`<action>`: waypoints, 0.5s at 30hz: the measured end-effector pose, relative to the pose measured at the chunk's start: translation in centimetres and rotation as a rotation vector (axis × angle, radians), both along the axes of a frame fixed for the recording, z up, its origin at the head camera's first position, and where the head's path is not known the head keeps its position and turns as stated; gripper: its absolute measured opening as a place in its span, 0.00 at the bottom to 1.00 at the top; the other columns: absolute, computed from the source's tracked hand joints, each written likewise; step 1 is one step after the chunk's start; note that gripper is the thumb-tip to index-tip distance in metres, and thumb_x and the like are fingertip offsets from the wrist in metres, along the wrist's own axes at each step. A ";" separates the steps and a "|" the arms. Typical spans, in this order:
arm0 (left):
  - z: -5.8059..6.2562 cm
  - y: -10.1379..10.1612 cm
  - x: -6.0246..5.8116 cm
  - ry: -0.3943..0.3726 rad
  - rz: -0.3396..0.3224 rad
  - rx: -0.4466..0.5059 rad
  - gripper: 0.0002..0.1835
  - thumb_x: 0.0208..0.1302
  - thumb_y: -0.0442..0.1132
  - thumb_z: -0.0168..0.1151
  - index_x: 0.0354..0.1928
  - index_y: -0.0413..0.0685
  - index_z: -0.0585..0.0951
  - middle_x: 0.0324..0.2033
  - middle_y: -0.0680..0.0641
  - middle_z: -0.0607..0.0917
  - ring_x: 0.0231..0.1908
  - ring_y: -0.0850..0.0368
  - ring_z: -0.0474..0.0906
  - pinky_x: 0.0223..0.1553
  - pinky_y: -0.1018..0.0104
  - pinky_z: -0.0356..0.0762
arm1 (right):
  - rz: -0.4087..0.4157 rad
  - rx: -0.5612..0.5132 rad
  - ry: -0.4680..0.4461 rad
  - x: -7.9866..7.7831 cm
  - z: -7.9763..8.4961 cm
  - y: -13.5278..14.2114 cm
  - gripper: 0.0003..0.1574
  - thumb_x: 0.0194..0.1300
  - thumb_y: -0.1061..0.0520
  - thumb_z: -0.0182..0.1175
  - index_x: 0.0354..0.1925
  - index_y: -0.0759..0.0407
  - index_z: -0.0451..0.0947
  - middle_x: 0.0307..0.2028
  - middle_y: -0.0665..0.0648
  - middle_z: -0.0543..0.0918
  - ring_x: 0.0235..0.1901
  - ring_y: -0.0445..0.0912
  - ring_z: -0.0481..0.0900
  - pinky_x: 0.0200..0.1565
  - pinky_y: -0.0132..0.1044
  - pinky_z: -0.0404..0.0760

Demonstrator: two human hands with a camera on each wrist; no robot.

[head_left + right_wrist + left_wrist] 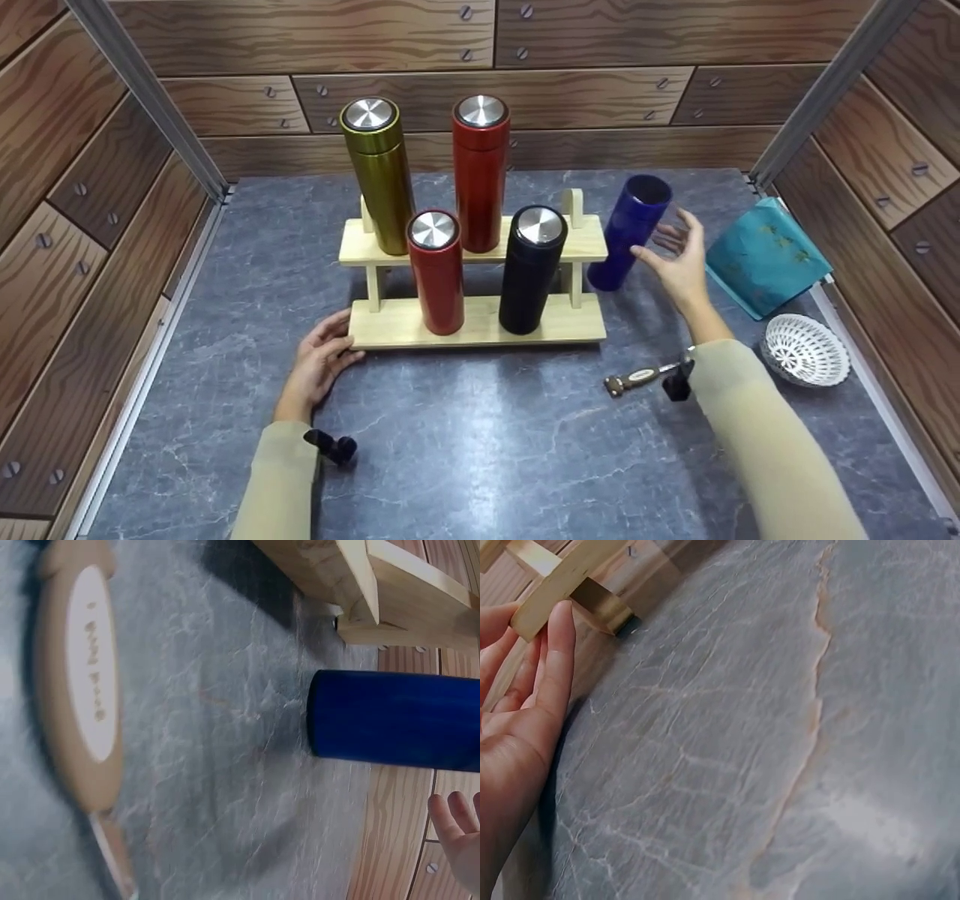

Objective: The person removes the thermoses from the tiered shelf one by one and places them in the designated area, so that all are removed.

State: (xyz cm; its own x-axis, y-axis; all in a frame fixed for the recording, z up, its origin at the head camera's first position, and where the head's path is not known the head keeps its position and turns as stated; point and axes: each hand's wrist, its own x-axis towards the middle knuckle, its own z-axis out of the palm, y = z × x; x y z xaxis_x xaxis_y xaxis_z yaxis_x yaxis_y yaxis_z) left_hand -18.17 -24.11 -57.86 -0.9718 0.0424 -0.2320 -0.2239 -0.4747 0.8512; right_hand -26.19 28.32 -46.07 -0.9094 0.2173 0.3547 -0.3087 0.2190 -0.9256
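Grey marble table (480, 450), wood-panel walls around. Left hand (319, 364) lying against wooden rack (390, 326) corner, fingers straight, likely steadying it. Right hand (679, 262) hovering just beside lidless blue flask (630, 232), grip spread, holding nothing. Flask standing upright right of rack.

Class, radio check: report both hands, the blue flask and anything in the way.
Left hand open, touching rack corner. Right hand open beside blue flask, not gripping. Flask upright on table, lidless. Nothing between hand and flask.
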 end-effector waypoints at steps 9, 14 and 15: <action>-0.1 0.1 0.1 0.021 0.032 0.017 0.29 0.59 0.21 0.53 0.64 0.39 0.65 0.54 0.40 0.72 0.40 0.50 0.77 0.39 0.58 0.80 | -0.020 -0.045 -0.019 1.1 1.0 1.2 0.47 0.50 0.72 0.66 0.64 0.68 0.55 0.46 0.58 0.73 0.44 0.47 0.74 0.45 0.32 0.75; -0.1 0.3 0.1 0.008 0.040 0.007 0.29 0.58 0.21 0.53 0.63 0.39 0.65 0.54 0.41 0.73 0.40 0.50 0.77 0.39 0.58 0.80 | -0.011 -0.099 0.032 1.6 1.9 1.6 0.44 0.49 0.75 0.65 0.63 0.67 0.57 0.47 0.63 0.74 0.43 0.47 0.76 0.44 0.31 0.76; 0.0 0.4 0.0 0.003 0.043 0.007 0.29 0.58 0.21 0.53 0.63 0.39 0.66 0.53 0.41 0.73 0.39 0.50 0.77 0.38 0.58 0.80 | -0.010 -0.111 0.046 1.7 2.1 1.6 0.44 0.49 0.75 0.64 0.62 0.66 0.58 0.46 0.64 0.74 0.42 0.46 0.76 0.44 0.31 0.77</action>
